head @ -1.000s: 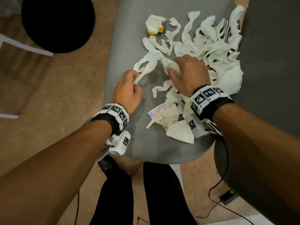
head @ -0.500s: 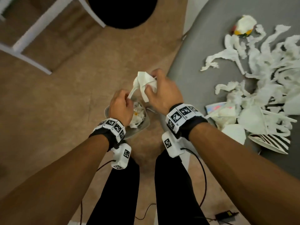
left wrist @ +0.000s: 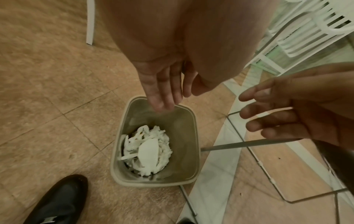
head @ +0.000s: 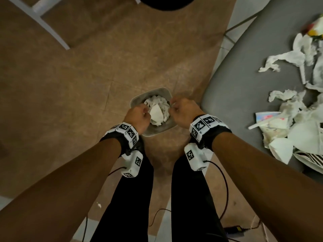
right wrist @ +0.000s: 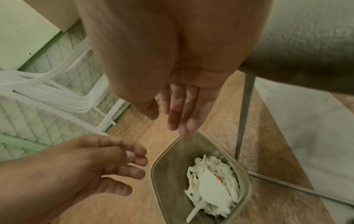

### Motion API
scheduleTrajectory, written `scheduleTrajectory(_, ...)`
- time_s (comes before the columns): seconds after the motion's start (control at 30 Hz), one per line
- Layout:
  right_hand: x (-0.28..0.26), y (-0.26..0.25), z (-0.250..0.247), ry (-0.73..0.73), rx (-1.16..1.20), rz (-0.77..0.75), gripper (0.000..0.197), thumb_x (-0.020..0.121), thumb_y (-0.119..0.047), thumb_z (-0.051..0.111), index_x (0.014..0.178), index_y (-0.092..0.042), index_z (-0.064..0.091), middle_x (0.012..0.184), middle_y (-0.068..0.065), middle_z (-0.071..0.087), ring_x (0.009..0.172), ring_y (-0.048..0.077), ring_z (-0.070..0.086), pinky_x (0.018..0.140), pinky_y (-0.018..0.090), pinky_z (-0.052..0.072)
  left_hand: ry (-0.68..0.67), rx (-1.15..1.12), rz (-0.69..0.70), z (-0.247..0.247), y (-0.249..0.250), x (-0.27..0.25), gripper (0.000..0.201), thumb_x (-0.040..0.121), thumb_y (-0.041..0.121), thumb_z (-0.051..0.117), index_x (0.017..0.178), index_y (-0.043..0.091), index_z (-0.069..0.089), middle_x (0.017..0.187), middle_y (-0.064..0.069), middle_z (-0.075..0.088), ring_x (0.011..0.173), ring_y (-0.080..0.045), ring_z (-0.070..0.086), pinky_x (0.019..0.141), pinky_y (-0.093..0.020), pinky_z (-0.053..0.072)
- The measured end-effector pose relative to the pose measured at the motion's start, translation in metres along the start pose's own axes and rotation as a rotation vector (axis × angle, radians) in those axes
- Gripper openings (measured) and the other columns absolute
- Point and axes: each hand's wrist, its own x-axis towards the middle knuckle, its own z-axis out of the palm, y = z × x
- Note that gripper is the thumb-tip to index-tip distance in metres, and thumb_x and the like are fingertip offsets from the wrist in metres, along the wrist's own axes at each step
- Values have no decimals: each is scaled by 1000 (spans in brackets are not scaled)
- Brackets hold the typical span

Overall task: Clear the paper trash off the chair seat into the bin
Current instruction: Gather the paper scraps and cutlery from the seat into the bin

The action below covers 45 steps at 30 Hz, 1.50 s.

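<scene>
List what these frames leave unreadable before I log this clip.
- Torn white paper scraps on the grey chair seat: head view, cut by the right edge.
- Bottom of the grey plastic bin: all views, covered by paper.
- Colourful wrapper: head view, blurred at the frame edge.

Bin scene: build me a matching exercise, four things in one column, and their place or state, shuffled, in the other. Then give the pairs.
Things:
1. bin
2. left hand
3. shredded paper
4. black shoe

Place or state:
A. lies piled on the grey chair seat
B. stands on the floor tiles beside the bin
C. stands on the floor, with white paper scraps inside
D. hangs empty over the bin, fingers straight

Pairs: 1-C, 2-D, 3-A, 4-B
</scene>
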Motion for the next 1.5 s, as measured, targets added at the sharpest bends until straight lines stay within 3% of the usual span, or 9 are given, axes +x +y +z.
scheduleTrajectory(0.27,-23,-4,-67,220,164,-158,27,92,-22,53,117,-23,62,92,-3,72,87,18,67,77,28,53,51,-3,131,-20,89,14,18,97,16,48,105,21,63,102,-4,70,90,-25,67,80,-36,55)
scheduleTrajectory(0.4,-43,34,-125,295,204,-155,25,93,-19,51,114,-21,64,82,-5,69,77,15,64,74,23,47,72,34,249,-15,163,23,21,96,16,49,111,16,63,105,-2,68,91,-19,64,79,-25,47)
scheduleTrajectory(0.53,-61,96,-178,438,277,-74,23,92,-17,51,108,-21,68,80,-9,66,76,14,61,78,25,49,56,110,398,19,247,34,20,93,14,49,108,17,62,98,-2,67,86,-22,64,82,-31,52)
scheduleTrajectory(0.87,-104,240,-266,676,246,71,18,92,-24,52,101,-21,67,78,0,71,74,19,65,73,32,53,170,488,725,146,396,33,71,80,12,59,146,22,34,152,-7,29,135,-31,31,108,-46,34)
scheduleTrajectory(0.97,-104,270,-280,751,114,96,21,92,-26,54,108,-19,65,100,4,65,93,23,61,83,41,54,81,663,714,163,410,44,81,81,10,59,151,31,25,160,-6,15,144,-35,18,110,-52,26)
scheduleTrajectory(1.1,-98,296,-295,736,-92,204,48,86,-32,64,130,-17,55,140,10,45,128,32,43,104,46,44,17,664,656,166,409,59,44,88,8,54,128,26,52,132,-5,47,123,-32,38,96,-45,37)
scheduleTrajectory(1.23,-86,304,-303,604,-107,300,78,81,-39,71,147,-17,35,162,13,16,146,36,23,116,48,32,-72,518,673,159,398,66,27,88,-3,46,105,13,60,110,-10,53,102,-32,49,83,-37,43)
scheduleTrajectory(1.37,-72,299,-300,473,-106,381,84,84,-35,72,151,-20,24,156,16,26,138,40,34,106,49,41,-110,378,648,154,382,55,31,85,-7,39,101,14,54,110,-4,45,84,-26,50,74,-33,42)
scheduleTrajectory(1.5,-69,291,-289,514,-220,243,30,94,-9,53,123,-11,58,117,20,60,107,40,60,85,39,50,-87,308,608,155,372,42,33,79,-12,38,93,15,52,104,-4,46,81,-25,48,71,-34,43)
